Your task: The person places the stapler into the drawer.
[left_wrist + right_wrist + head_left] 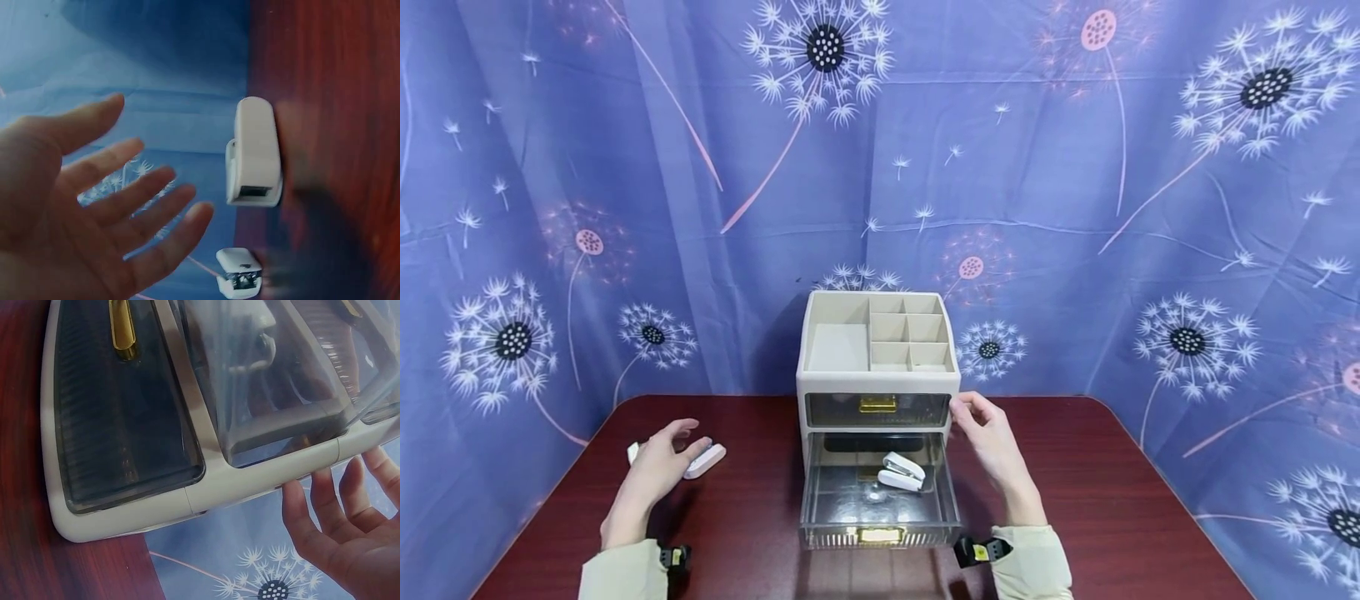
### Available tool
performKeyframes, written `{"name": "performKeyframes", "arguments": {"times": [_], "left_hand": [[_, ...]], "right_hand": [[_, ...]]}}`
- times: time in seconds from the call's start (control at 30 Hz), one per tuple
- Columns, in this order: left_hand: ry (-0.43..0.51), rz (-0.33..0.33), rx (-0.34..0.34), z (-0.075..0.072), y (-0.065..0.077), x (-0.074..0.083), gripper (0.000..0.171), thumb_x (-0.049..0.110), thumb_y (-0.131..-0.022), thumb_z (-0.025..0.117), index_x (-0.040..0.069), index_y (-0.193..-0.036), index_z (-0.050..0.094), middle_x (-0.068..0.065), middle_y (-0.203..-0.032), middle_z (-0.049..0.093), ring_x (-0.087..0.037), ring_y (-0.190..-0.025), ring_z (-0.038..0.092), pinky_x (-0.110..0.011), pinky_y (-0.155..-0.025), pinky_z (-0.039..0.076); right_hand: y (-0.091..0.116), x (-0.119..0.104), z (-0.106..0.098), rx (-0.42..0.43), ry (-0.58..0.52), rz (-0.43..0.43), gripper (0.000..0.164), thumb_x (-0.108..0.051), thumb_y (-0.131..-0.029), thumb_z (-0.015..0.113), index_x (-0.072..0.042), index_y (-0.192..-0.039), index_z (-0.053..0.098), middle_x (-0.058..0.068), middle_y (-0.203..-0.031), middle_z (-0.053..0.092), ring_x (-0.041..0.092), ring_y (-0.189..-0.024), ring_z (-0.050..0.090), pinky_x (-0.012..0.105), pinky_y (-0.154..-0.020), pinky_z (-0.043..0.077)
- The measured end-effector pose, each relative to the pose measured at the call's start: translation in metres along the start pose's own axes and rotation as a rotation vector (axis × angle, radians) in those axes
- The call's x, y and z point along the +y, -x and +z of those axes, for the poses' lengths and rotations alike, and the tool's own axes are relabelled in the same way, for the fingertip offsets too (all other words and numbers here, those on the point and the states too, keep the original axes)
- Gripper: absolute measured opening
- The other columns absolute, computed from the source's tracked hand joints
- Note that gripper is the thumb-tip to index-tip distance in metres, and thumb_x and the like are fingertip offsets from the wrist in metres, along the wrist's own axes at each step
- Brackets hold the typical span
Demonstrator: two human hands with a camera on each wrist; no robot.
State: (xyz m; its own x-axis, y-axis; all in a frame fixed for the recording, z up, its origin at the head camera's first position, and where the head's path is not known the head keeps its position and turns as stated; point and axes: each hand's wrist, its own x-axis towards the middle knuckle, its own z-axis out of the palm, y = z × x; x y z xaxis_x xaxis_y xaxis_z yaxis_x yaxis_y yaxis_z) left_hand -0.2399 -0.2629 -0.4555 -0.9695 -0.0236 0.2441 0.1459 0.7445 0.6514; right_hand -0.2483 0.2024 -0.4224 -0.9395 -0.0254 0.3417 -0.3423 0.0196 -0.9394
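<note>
My left hand hovers over the left of the table with its fingers spread and nothing between them. Beneath and beside it lie two white staplers, one stapler nearer the fingers in the left wrist view and a second stapler lower down. A desktop drawer organizer, cream with smoky clear drawers, stands at the centre. Its middle drawer is pulled out, and a white stapler lies inside. With its fingertips, my right hand touches the organizer's right side, by the top drawer.
Several open compartments top the organizer. Its bottom drawer is closed in the right wrist view. A blue dandelion-print curtain hangs behind and beside the dark red table. The pulled-out drawer juts toward the front.
</note>
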Motion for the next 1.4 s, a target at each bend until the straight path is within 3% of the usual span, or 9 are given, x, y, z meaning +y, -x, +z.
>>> {"name": "performKeyframes", "arguments": {"times": [0.17, 0.4, 0.6, 0.73, 1.03, 1.4], "left_hand": [[-0.062, -0.068, 0.011, 0.006, -0.001, -0.003, 0.050, 0.022, -0.094, 0.064, -0.012, -0.128, 0.049, -0.036, -0.120, 0.056, -0.050, -0.107, 0.055, -0.057, -0.089, 0.042], [-0.148, -0.165, -0.042, 0.015, -0.005, -0.005, 0.054, 0.024, -0.090, 0.067, -0.012, -0.127, 0.049, -0.035, -0.111, 0.059, -0.050, -0.099, 0.056, -0.059, -0.083, 0.043], [-0.152, -0.161, -0.066, 0.020, -0.006, -0.010, 0.063, 0.032, -0.088, 0.071, -0.013, -0.126, 0.049, -0.034, -0.105, 0.060, -0.045, -0.091, 0.058, -0.057, -0.079, 0.045], [-0.175, -0.184, -0.070, 0.023, -0.006, -0.014, 0.055, 0.025, -0.085, 0.073, -0.013, -0.119, 0.053, -0.030, -0.098, 0.062, -0.041, -0.084, 0.059, -0.055, -0.075, 0.046], [-0.259, -0.182, -0.074, 0.025, -0.007, -0.011, 0.023, 0.013, -0.082, 0.072, -0.007, -0.086, 0.061, -0.023, -0.080, 0.062, -0.036, -0.071, 0.059, -0.053, -0.065, 0.047], [-0.241, -0.191, -0.063, 0.024, -0.007, -0.013, 0.020, 0.013, -0.083, 0.072, -0.005, -0.083, 0.062, -0.017, -0.073, 0.061, -0.033, -0.066, 0.057, -0.052, -0.063, 0.046]], "right_hand": [[0.001, 0.000, 0.001, 0.001, 0.016, -0.013, 0.024, -0.011, -0.099, 0.057, 0.012, -0.103, 0.059, 0.008, -0.085, 0.063, 0.016, -0.079, 0.065, 0.037, -0.073, 0.056], [0.000, 0.001, 0.000, -0.003, 0.027, -0.026, 0.025, -0.012, -0.100, 0.057, 0.013, -0.103, 0.059, 0.007, -0.085, 0.064, 0.013, -0.079, 0.065, 0.033, -0.073, 0.056], [0.000, 0.002, -0.003, 0.010, 0.118, -0.053, 0.022, -0.013, -0.099, 0.058, 0.008, -0.103, 0.063, 0.007, -0.085, 0.064, 0.013, -0.079, 0.061, 0.025, -0.071, 0.051], [0.000, 0.003, -0.003, -0.013, 0.088, -0.042, 0.024, -0.014, -0.099, 0.058, 0.009, -0.104, 0.062, 0.009, -0.086, 0.064, 0.014, -0.079, 0.062, 0.027, -0.071, 0.052], [-0.001, 0.003, -0.002, 0.006, 0.094, -0.051, 0.022, -0.012, -0.099, 0.058, 0.010, -0.102, 0.062, 0.008, -0.083, 0.062, 0.011, -0.076, 0.059, 0.025, -0.068, 0.051], [0.000, 0.002, 0.000, 0.006, 0.071, -0.041, 0.020, -0.011, -0.098, 0.059, 0.009, -0.102, 0.062, 0.006, -0.082, 0.063, 0.012, -0.075, 0.060, 0.027, -0.068, 0.053]]}}
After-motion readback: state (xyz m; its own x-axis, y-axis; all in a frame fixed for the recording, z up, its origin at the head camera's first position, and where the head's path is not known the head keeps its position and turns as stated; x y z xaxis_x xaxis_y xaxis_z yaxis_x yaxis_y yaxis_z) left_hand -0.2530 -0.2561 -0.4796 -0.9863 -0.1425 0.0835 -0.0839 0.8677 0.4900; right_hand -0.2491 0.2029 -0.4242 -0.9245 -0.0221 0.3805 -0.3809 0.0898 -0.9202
